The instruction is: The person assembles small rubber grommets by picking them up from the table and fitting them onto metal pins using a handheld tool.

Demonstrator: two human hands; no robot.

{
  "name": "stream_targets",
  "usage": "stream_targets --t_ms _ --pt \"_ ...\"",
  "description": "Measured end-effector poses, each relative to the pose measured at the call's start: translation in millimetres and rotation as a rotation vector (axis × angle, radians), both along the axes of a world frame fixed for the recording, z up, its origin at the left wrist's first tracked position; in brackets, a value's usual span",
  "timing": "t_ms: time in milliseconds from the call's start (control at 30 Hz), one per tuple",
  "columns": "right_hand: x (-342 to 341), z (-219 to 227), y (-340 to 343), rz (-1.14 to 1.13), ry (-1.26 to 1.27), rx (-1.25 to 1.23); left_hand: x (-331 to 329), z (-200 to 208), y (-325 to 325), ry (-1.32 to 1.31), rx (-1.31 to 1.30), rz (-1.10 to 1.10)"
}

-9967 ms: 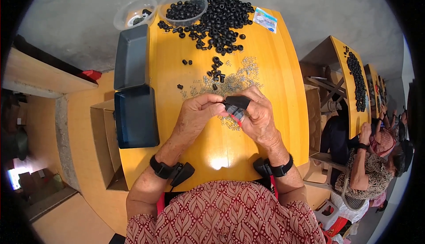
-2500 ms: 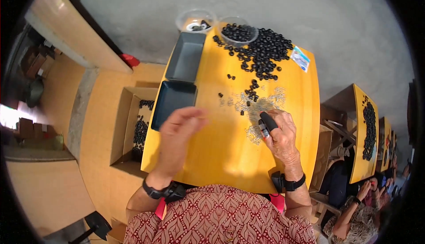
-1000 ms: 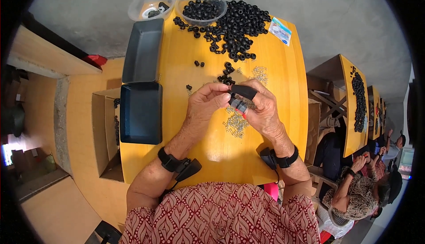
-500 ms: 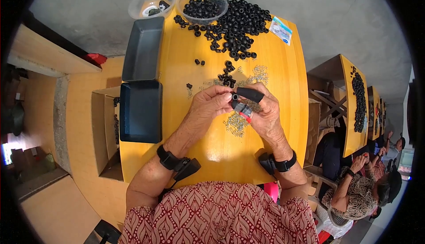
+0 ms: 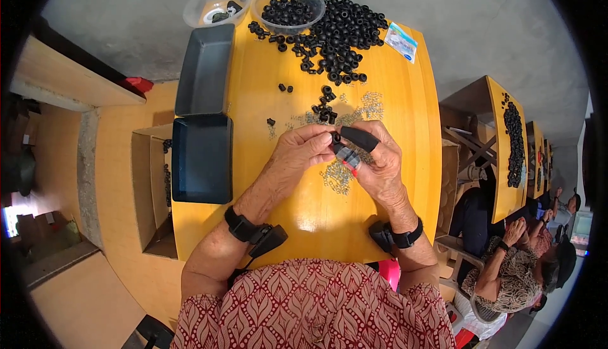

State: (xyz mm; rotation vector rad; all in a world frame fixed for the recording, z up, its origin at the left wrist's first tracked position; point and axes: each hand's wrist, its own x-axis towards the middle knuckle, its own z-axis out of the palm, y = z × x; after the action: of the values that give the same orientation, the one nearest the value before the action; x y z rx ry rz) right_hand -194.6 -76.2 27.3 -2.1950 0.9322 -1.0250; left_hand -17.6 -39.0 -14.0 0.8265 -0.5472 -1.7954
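Close together over the middle of the table, both my hands meet at a small black ring-shaped part (image 5: 335, 138). My left hand (image 5: 297, 152) pinches it between thumb and fingertips. My right hand (image 5: 382, 162) is closed against its other side, with a black cover (image 5: 360, 138) on one finger and a grey, black and red wrapping (image 5: 346, 156) on another digit. The fingers partly hide the part. Just beyond my hands lies a small cluster of black parts (image 5: 325, 111). Small clear pieces (image 5: 337, 179) are scattered under and around my right hand.
A large pile of black parts (image 5: 345, 32) spreads at the far side, beside a clear bowl (image 5: 320, 18) of them. Two dark trays (image 5: 206, 111) line the left edge. A second clear bowl (image 5: 190, 13) and a packet (image 5: 401, 43) lie farther back. Co-workers sit at right.
The black part has turned slightly between my fingertips. My right fingers have shifted a little, while my left hand stays nearly still. A co-worker's hands at right have moved slightly.
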Motion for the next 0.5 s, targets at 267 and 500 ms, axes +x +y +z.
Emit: stream_targets --t_ms 267,500 --pt "-1 1 1 0.023 0.214 -0.497 -5 4 -2 -0.004 -0.014 0.007" --pt "-9 4 -1 0.031 0.205 -0.426 -3 0 0 -0.077 -0.019 0.043"
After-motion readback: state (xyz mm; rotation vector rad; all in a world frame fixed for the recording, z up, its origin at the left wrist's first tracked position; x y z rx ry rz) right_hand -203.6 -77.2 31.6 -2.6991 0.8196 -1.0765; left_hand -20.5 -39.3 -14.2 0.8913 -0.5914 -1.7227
